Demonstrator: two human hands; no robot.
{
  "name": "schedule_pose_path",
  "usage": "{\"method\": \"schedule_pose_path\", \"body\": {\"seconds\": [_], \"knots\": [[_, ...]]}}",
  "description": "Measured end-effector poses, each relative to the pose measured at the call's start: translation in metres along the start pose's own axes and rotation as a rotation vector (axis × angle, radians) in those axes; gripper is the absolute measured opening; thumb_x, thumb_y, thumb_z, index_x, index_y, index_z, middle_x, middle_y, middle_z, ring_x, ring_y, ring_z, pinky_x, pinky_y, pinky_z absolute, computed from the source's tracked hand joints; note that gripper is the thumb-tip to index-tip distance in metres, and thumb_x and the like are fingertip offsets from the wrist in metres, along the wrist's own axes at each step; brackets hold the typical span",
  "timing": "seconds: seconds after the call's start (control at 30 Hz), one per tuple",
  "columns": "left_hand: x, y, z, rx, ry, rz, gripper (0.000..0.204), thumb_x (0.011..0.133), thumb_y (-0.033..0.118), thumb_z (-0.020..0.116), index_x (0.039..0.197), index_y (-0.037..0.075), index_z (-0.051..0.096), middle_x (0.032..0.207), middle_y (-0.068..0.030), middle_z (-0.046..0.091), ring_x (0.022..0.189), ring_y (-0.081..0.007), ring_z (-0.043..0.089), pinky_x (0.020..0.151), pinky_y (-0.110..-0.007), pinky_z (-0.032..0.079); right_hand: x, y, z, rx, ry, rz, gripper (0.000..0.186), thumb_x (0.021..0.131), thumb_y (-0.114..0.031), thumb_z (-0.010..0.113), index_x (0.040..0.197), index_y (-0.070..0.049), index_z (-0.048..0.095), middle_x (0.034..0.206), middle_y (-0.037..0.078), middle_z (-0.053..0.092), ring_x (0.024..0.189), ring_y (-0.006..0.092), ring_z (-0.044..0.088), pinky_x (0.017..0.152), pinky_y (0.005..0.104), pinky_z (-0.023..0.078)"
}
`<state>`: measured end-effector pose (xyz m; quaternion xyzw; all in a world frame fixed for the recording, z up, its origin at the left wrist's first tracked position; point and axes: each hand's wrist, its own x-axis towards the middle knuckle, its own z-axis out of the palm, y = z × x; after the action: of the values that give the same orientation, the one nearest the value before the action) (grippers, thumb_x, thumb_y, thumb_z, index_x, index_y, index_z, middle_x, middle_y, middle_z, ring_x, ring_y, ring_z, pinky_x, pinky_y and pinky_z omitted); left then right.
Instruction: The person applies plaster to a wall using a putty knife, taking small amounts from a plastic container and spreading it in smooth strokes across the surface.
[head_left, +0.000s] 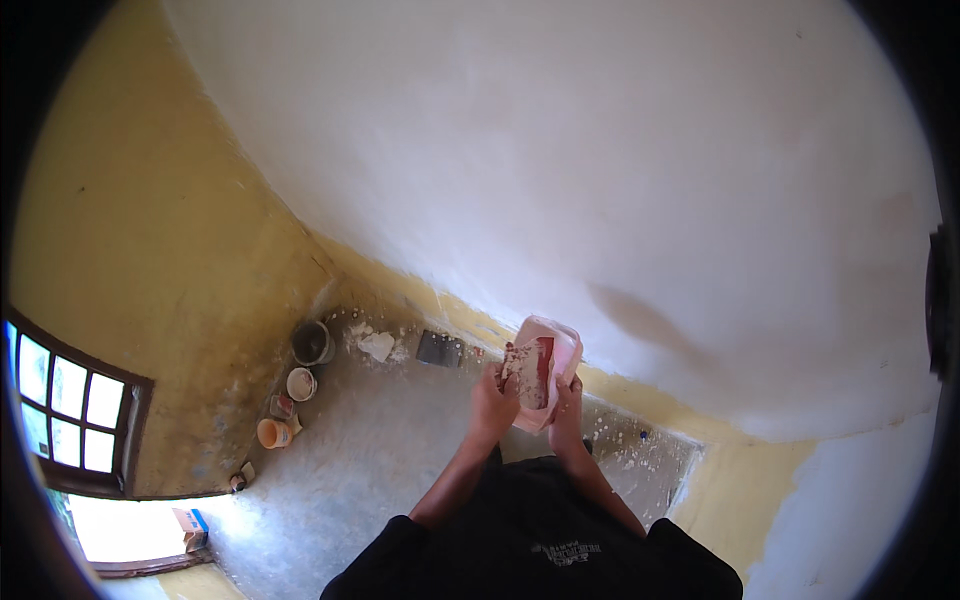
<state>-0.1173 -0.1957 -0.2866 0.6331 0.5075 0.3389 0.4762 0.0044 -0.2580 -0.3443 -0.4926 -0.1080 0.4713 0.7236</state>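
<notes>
A pale pink plastic tub is held up in front of my chest, its open side tilted up. My right hand grips the tub by its right side, fingers wrapped around the wall. At the tub's left side is my left hand, closed on a flat red tool caked with white plaster. The tool lies across the tub's opening; its exact kind and my left fingertips are hard to make out. A freshly coated white wall rises just beyond the tub.
Along the yellow wall at left stand a dark bucket, a white bucket and an orange container. White debris and a dark flat panel lie on the floor. A box sits by the bright doorway.
</notes>
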Motion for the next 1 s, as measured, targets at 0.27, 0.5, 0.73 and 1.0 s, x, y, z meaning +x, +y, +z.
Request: {"method": "schedule_pose_path", "body": {"seconds": [0.27, 0.5, 0.73, 1.0], "knots": [[0.040, 0.015, -0.035, -0.913, -0.343, -0.228, 0.031, 0.097, 0.001, 0.053, 0.128, 0.000, 0.051, 0.110, -0.0065, 0.066, 0.095, -0.0132, 0.065, 0.084, -0.029, 0.053, 0.015, -0.029, -0.061, 0.152, 0.083, -0.005, 0.051, 0.097, -0.028, 0.056, 0.135, -0.002, 0.035, 0.123, 0.013, 0.049, 0.115, 0.0250, 0.055, 0.096, 0.0378, 0.049], [0.112, 0.133, -0.034, -0.228, 0.146, 0.329, 0.023, 0.099, 0.006, 0.052, 0.117, -0.005, 0.060, 0.095, -0.0106, 0.068, 0.082, -0.0103, 0.060, 0.074, -0.025, 0.047, 0.013, -0.059, -0.093, 0.062, 0.213, 0.007, 0.050, 0.096, -0.025, 0.056, 0.135, -0.003, 0.035, 0.123, 0.013, 0.050, 0.112, 0.0257, 0.057, 0.089, 0.0380, 0.054], [0.210, 0.213, 0.032, 0.256, 0.710, 0.708, 0.060, 0.089, -0.008, 0.046, 0.146, 0.001, 0.035, 0.136, -0.0273, 0.051, 0.119, -0.0388, 0.056, 0.091, -0.043, 0.054, 0.007, -0.060, -0.124, 0.004, 0.239, -0.002, 0.051, 0.096, -0.027, 0.055, 0.136, -0.003, 0.036, 0.122, 0.012, 0.051, 0.111, 0.0252, 0.058, 0.088, 0.0369, 0.054], [0.153, 0.161, 0.087, 0.401, 0.455, 0.839, 0.066, 0.078, -0.014, 0.048, 0.143, 0.000, 0.040, 0.140, -0.0271, 0.047, 0.130, -0.0408, 0.046, 0.099, -0.044, 0.050, 0.014, -0.070, -0.141, -0.008, 0.195, 0.037, 0.055, 0.097, -0.033, 0.053, 0.139, -0.004, 0.031, 0.122, 0.015, 0.051, 0.108, 0.0281, 0.060, 0.085, 0.0383, 0.056]]}}
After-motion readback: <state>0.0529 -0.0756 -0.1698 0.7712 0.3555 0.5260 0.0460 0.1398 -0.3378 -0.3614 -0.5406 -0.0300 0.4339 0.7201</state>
